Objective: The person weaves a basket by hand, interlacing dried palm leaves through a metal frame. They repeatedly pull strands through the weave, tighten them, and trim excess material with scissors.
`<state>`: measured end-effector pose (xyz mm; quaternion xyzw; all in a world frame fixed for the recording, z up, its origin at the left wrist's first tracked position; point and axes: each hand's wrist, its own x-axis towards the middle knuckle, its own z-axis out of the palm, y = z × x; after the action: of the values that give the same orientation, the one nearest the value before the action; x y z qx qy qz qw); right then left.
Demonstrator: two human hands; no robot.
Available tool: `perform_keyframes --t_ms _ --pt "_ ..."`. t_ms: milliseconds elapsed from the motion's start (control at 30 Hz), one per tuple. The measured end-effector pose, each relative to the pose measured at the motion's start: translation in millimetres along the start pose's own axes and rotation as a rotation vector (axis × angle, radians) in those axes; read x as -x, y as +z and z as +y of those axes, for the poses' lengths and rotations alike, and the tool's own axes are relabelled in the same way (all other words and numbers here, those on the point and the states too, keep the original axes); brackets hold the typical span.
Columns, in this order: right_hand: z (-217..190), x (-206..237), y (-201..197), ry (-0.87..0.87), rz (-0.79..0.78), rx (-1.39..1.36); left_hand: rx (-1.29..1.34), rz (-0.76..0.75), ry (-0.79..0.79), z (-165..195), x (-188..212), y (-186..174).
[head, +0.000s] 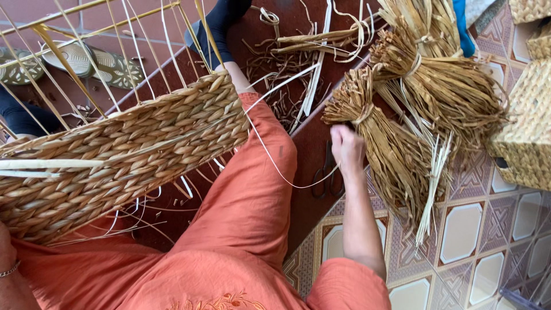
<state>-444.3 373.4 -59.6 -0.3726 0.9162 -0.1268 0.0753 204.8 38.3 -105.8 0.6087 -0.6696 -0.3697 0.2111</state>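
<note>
My right hand (347,147) reaches out to the tied end of a dried straw bundle (396,155), its fingers closed on the strands there. A second, larger bundle (445,86) lies just behind the first. A half-woven straw basket (120,149) rests across my lap, with thin upright ribs (143,46) sticking out past its braided wall. Only the wrist of my left hand (7,261), wearing a bracelet, shows at the lower left edge beneath the basket; its fingers are hidden.
Dark scissors (327,175) lie on the brown board beside my right knee. Finished woven baskets (525,126) stand at the right on the patterned tile floor (476,229). Straw scraps (287,63) litter the board. A pair of sandals (94,60) sits at the top left.
</note>
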Motion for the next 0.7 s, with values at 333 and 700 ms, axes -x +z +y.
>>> perform_keyframes --t_ms 333,700 --pt "-114 -226 75 -0.383 -0.124 0.423 -0.07 0.03 -0.061 -17 10 8" --pt "-147 -251 69 -0.489 -0.044 0.422 -0.066 0.103 -0.022 -4 -2 9"
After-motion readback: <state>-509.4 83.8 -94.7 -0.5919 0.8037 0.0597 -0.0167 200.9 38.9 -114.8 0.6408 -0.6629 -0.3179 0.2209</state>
